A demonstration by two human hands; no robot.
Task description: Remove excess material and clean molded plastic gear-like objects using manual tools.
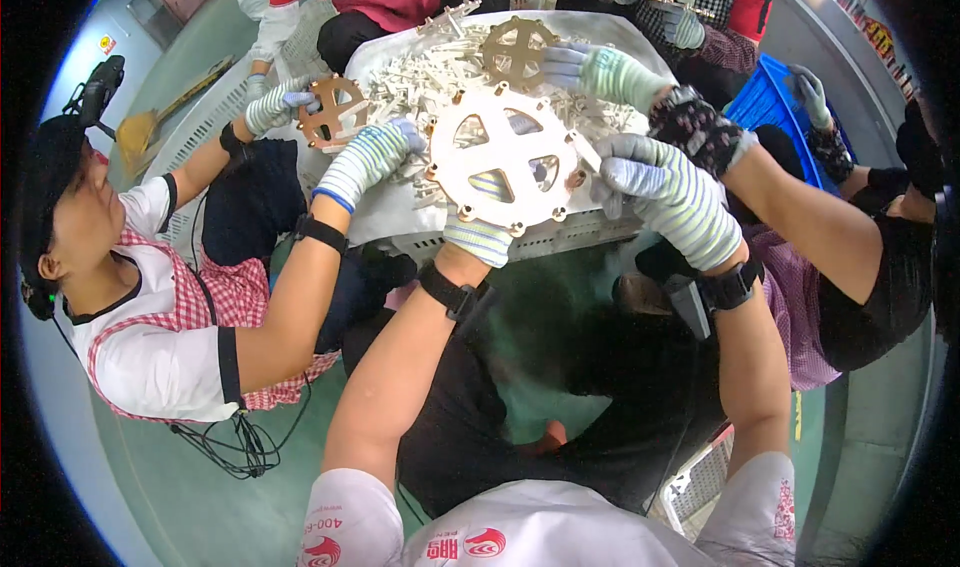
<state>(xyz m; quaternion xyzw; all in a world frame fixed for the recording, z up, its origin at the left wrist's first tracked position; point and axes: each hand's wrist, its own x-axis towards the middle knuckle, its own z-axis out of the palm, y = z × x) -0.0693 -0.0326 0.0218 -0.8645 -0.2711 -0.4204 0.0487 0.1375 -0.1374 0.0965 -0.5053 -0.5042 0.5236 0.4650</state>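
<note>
A person in striped knit gloves holds a pale wheel-shaped disc (503,157) with four cut-out windows above a surface (420,212) heaped with small white plastic pieces (440,67). The left hand (482,229) grips the disc's lower edge, its fingers (490,185) showing through the cut-outs from behind. The right hand (665,192) closes its fingers (625,175) on the disc's right rim. Just left of the disc, a co-worker's gloved hand (368,159) reaches into the white pieces, and their other hand (275,107) holds a brown disc (333,110). Beyond the fingers, another brown disc (518,50) is held by a second co-worker's glove (605,72).
</note>
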